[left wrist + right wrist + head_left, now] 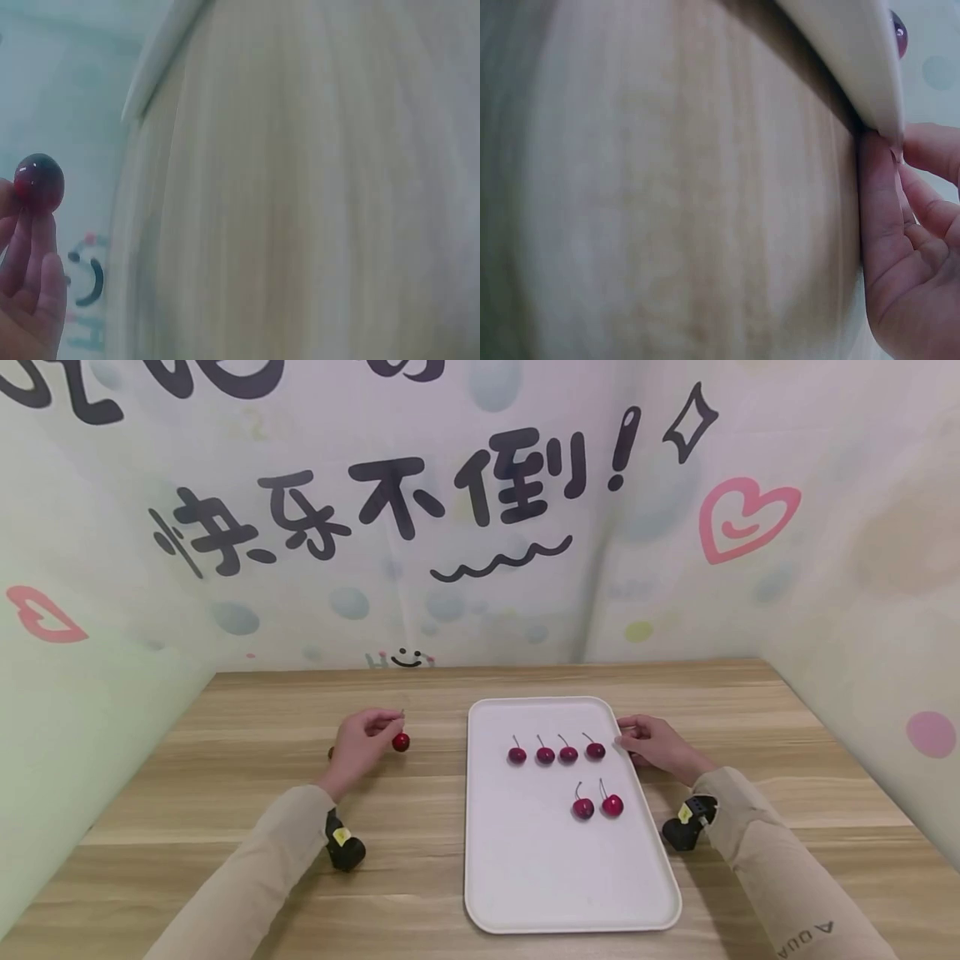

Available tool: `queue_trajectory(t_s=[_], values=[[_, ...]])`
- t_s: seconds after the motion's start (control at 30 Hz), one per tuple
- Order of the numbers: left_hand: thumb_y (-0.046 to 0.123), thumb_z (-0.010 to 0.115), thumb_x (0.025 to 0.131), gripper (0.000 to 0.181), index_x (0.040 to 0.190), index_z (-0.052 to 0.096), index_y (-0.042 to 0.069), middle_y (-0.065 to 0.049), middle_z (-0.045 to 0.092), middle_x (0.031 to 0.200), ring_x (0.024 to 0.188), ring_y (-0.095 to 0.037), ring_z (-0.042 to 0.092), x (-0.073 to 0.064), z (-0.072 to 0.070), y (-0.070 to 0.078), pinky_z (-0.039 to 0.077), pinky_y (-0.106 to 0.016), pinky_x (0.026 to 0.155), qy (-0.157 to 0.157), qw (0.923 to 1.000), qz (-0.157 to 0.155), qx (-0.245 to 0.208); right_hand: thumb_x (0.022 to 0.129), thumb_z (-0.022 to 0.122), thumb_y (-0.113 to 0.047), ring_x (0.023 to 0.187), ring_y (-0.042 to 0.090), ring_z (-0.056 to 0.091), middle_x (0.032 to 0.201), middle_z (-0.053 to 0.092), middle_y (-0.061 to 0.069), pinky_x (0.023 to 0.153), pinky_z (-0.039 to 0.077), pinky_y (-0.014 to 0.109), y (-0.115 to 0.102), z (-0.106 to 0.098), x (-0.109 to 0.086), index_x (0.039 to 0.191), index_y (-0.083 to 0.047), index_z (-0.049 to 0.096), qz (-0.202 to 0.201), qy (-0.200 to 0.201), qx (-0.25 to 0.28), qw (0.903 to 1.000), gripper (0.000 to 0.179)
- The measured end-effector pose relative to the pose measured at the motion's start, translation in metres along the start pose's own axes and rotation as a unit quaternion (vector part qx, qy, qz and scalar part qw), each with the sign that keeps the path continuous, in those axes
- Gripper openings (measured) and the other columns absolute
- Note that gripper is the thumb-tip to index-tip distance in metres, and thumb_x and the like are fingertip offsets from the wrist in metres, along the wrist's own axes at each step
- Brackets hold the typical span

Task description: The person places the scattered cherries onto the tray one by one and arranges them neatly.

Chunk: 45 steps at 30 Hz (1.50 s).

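Note:
My left hand pinches a dark red cherry near its stem, above the wood table left of the tray. In the left wrist view the glossy cherry shows at the fingertips. My right hand grips the right rim of a white tray, thumb and fingers on either side of the edge, as the right wrist view of the tray rim shows. Several stemmed cherries lie in a row across the tray's far half. Below them, toward the right side, sit two more cherries.
A small dark red thing peeks out from behind my left hand on the wood table. Beyond the table's far edge hangs a printed cloth backdrop, with pale walls on both sides.

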<state>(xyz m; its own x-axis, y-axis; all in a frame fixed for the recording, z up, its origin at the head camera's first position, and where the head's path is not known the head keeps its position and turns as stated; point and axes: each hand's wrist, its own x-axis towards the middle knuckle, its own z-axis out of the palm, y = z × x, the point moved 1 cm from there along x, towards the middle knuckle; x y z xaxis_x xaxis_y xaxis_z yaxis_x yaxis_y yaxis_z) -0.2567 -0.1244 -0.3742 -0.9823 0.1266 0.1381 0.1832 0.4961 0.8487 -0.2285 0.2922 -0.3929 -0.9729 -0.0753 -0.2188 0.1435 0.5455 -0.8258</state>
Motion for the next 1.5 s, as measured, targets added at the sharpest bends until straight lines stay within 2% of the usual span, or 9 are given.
queue_trajectory(t_s=[0.33,0.63,0.77,0.87,1.0,1.1,1.13,1.33,1.5], values=[[0.019,0.058,0.086,0.025,0.105,0.061,0.003,-0.007,0.063,0.096,0.083,-0.018,0.057,-0.011,0.033,0.021,0.048,-0.027,0.072,-0.063,0.9978,0.009,-0.021,0.090,0.052,-0.015,0.085,0.018,0.054,0.101,0.052,0.016,0.076,0.049,0.031,0.000,0.001,-0.001,0.126,0.006,0.038,0.006,0.000,-0.001,1.0000,0.044],[0.013,0.061,0.083,0.021,0.101,0.062,0.002,-0.008,0.062,0.091,0.081,-0.018,0.059,-0.013,0.056,0.041,0.049,-0.028,0.072,-0.060,0.9954,0.020,-0.072,0.090,0.052,-0.017,0.086,0.019,0.054,0.102,0.052,0.016,0.077,0.049,0.031,-0.001,0.001,-0.001,0.126,0.005,0.039,0.011,0.003,-0.002,0.9999,0.045],[0.011,0.062,0.082,0.020,0.099,0.063,0.000,-0.007,0.064,0.088,0.076,-0.015,0.060,-0.014,0.067,0.049,0.049,-0.025,0.069,-0.080,0.9925,0.031,-0.087,0.090,0.052,-0.017,0.086,0.019,0.054,0.102,0.052,0.017,0.077,0.049,0.032,-0.002,0.000,-0.001,0.126,0.005,0.038,0.010,0.002,-0.003,0.9999,0.045],[0.009,0.061,0.082,0.019,0.097,0.062,-0.003,-0.010,0.065,0.088,0.076,-0.018,0.061,-0.022,0.071,0.066,0.049,-0.026,0.069,-0.105,0.9893,0.035,-0.095,0.090,0.052,-0.017,0.085,0.019,0.054,0.102,0.052,0.016,0.077,0.049,0.031,-0.002,0.000,-0.001,0.127,0.005,0.038,0.010,0.001,-0.003,0.9999,0.045],[0.010,0.061,0.083,0.019,0.098,0.063,-0.003,-0.012,0.065,0.088,0.076,-0.018,0.062,-0.026,0.083,0.071,0.049,-0.027,0.071,-0.144,0.9839,0.038,-0.099,0.090,0.053,-0.017,0.085,0.019,0.053,0.102,0.052,0.016,0.077,0.049,0.031,-0.002,0.000,-0.001,0.127,0.005,0.038,0.013,0.000,-0.003,0.9999,0.045],[0.014,0.061,0.084,0.021,0.099,0.064,0.000,-0.010,0.065,0.087,0.074,-0.013,0.062,-0.023,0.096,0.060,0.049,-0.025,0.070,-0.166,0.9799,0.046,-0.101,0.090,0.052,-0.017,0.085,0.019,0.053,0.102,0.052,0.016,0.077,0.049,0.031,-0.002,0.000,0.000,0.127,0.005,0.038,0.014,0.000,-0.002,0.9999,0.045],[0.015,0.061,0.084,0.021,0.098,0.064,0.000,-0.010,0.065,0.087,0.074,-0.013,0.062,-0.024,0.098,0.060,0.049,-0.024,0.070,-0.171,0.9790,0.046,-0.101,0.090,0.052,-0.017,0.086,0.019,0.053,0.102,0.051,0.016,0.077,0.049,0.031,-0.002,0.000,0.000,0.127,0.005,0.038,0.015,-0.001,-0.001,0.9999,0.045],[0.015,0.061,0.084,0.018,0.096,0.066,0.003,-0.003,0.065,0.085,0.072,-0.010,0.060,-0.027,0.114,0.063,0.048,-0.021,0.069,-0.183,0.9791,0.044,-0.078,0.090,0.052,-0.016,0.085,0.019,0.054,0.102,0.052,0.016,0.077,0.049,0.031,-0.001,0.000,0.001,0.126,0.005,0.039,0.014,-0.001,0.003,0.9999,0.044],[0.014,0.062,0.083,0.016,0.094,0.067,0.004,0.000,0.064,0.081,0.070,-0.008,0.059,-0.031,0.124,0.067,0.048,-0.020,0.067,-0.194,0.9781,0.027,-0.070,0.090,0.052,-0.015,0.085,0.018,0.054,0.101,0.052,0.016,0.077,0.049,0.031,-0.001,0.000,0.000,0.126,0.005,0.039,0.009,-0.002,0.002,1.0000,0.043]])
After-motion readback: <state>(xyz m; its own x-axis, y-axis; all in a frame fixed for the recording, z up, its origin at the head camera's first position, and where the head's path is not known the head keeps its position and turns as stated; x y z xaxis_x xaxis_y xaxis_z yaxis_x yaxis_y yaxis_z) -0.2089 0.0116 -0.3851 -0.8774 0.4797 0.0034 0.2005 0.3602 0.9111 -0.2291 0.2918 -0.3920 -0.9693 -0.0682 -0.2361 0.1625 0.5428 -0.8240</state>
